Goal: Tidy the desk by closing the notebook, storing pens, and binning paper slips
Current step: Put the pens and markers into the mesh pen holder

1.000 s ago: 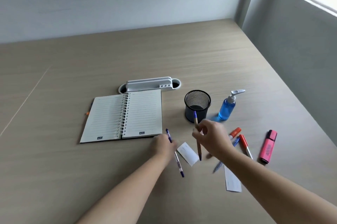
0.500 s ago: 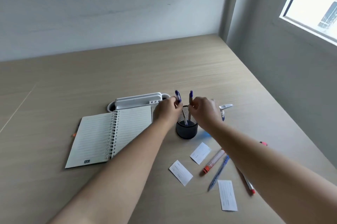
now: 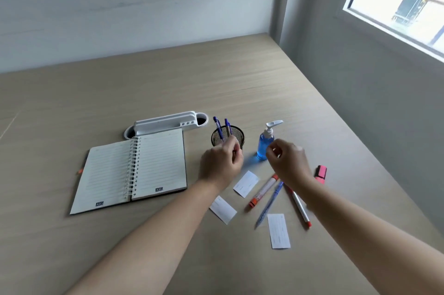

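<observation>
The spiral notebook (image 3: 134, 170) lies open on the desk at the left. Two blue pens (image 3: 222, 128) stand in the black mesh pen cup (image 3: 237, 137). My left hand (image 3: 221, 164) hovers just in front of the cup, fingers loosely curled, holding nothing. My right hand (image 3: 288, 161) is to the right, in front of the blue bottle, also empty. On the desk below lie an orange-capped marker (image 3: 263, 190), a blue pen (image 3: 269, 203), a red-tipped white pen (image 3: 300, 207) and a pink highlighter (image 3: 320, 173). Three white paper slips (image 3: 278, 231) lie around them.
A blue pump bottle (image 3: 264, 143) stands right of the cup. A white desk organiser (image 3: 165, 123) sits behind the notebook. A small orange item (image 3: 80, 171) peeks out left of the notebook. The wall and a window bound the desk on the right.
Both hands carried a blue pen each to the mesh cup and dropped them in. The hands have let go and drawn back toward me, now empty.
</observation>
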The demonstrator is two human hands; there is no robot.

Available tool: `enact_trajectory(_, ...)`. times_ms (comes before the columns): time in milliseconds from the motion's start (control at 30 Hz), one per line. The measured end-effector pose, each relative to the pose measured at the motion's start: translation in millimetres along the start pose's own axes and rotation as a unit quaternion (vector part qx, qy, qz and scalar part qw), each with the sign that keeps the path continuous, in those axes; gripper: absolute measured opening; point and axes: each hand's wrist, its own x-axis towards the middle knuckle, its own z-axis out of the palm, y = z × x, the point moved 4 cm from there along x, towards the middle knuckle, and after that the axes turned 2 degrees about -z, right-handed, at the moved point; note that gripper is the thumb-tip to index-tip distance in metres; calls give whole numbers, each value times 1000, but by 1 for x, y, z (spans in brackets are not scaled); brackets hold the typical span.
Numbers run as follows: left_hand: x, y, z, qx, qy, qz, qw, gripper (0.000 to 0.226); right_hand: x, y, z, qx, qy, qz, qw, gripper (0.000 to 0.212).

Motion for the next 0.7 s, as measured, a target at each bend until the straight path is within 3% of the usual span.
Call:
enact_trajectory(133,-32,9,51,48,-249,-58,966,22,-27,40,12,-118,-150,-20,981,19)
enact_trajectory(233,-45,6,78,77,-325,-84,939,30,-38,49,19,-178,-222,-65,956,24)
enact_trajectory(533,-49,1,98,100,-362,-115,920,31,-43,58,35,-274,-282,-200,897,18)
enact_trajectory(700,-52,-10,65,-53,-341,-150,926,11,-41,49,13,-251,-253,-254,899,16)
